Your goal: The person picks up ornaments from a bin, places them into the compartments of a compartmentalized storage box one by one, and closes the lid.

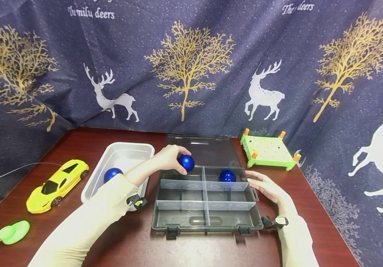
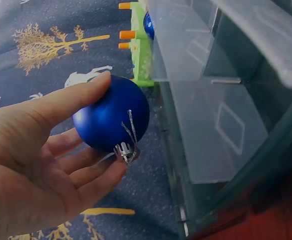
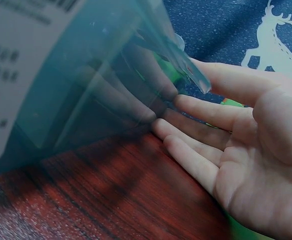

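By the box's [image 1: 221,228] far-left slot [image 1: 169,176], my left hand [image 1: 170,158] grips a blue ball [image 1: 187,163], held up; my right hand [image 1: 266,187], fingers extended, is at the box's right wall. Smooth ball might slip or bounce off the rim if I release off-centre, and a bump could shift the box if my right hand isn't bracing.

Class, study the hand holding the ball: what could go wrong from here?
The smooth held blue ball might slip from the left hand and roll.
Its loose silver string could snag on a divider.
The right hand, at the compartment box's side, might nudge the box.
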Demonstrator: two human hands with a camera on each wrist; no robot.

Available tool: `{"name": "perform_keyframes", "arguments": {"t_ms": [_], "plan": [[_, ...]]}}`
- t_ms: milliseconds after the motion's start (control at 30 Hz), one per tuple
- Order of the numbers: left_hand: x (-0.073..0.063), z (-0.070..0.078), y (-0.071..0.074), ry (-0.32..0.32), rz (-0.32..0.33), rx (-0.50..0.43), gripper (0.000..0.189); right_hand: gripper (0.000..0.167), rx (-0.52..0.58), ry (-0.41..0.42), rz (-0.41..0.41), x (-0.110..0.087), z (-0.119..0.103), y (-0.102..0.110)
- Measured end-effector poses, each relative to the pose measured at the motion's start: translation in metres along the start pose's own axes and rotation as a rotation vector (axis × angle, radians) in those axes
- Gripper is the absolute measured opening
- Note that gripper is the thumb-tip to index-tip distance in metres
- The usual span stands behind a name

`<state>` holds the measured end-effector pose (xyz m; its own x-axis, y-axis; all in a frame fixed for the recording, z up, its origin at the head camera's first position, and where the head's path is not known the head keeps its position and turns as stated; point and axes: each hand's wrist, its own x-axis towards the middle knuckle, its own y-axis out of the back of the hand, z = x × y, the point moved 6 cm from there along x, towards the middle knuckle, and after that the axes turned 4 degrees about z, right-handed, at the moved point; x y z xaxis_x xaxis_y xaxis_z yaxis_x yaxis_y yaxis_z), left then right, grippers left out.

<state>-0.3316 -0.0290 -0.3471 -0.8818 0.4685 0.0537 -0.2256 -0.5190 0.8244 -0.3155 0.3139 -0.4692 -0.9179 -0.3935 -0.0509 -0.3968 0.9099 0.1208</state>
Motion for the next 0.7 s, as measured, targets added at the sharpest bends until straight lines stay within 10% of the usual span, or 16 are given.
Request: {"name": "perform_keyframes", "arguments": {"t_ms": [700], "plan": [[-0.001, -0.006, -0.028, 0.048, -0.054, 0.077, 0.061, 0.058, -0.019, -0.013, 0.008, 0.002, 0.001, 0.001]]}}
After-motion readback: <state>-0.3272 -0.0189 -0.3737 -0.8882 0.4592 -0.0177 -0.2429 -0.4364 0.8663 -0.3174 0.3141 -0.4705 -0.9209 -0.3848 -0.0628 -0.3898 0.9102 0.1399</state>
